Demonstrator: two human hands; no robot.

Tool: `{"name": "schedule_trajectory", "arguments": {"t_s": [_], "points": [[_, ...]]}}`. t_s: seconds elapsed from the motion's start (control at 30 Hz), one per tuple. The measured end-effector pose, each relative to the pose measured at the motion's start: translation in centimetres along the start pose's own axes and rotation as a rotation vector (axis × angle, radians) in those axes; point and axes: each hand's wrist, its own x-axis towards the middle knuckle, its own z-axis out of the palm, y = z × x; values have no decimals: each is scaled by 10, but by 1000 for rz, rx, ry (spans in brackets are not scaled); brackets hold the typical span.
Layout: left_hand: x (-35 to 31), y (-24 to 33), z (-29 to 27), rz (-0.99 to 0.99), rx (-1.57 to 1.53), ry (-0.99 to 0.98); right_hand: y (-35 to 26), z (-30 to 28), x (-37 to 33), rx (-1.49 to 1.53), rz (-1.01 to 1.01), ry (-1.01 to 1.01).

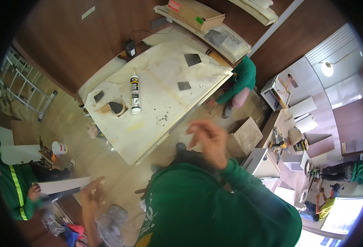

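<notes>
My right hand (209,140) is raised beyond the near right edge of a covered worktable (128,140), fingers loosely bent and apart, slightly blurred, with nothing visible in them. At the lower left, my left hand (91,192) is held up on a bare forearm, its fingers bent and apart, holding nothing I can see. A white and black sealant cartridge (135,92) with a nozzle lies on the table. Beside it is a roll of masking tape (117,108) with a dark piece in its middle. Dark square pieces (192,59) and small dark chips (164,117) lie on the cover.
A person in green (240,80) crouches beyond the table's right side. Another person at left holds a white panel (64,185). A fan (109,230) stands near my left forearm. At right are a wooden box (247,136) and a drill (278,144); a cardboard box (196,14) rests on a shelf.
</notes>
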Motion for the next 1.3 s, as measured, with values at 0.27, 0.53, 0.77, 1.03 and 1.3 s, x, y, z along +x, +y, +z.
{"name": "schedule_trajectory", "arguments": {"t_s": [0.27,0.53,0.77,1.03,1.3], "points": [[52,-68,88,-2,-417,111,113,-68,-16,-457,262,-164],[66,-45,181,-54,-408,234,158,-264,150,-224,208,343],[100,10,264,-7,-233,295,208,-407,319,-320,168,676],[80,45,314,-189,-154,486,258,-433,415,-517,294,725],[82,67,353,-322,-258,564,273,-416,442,-372,365,932]]}}
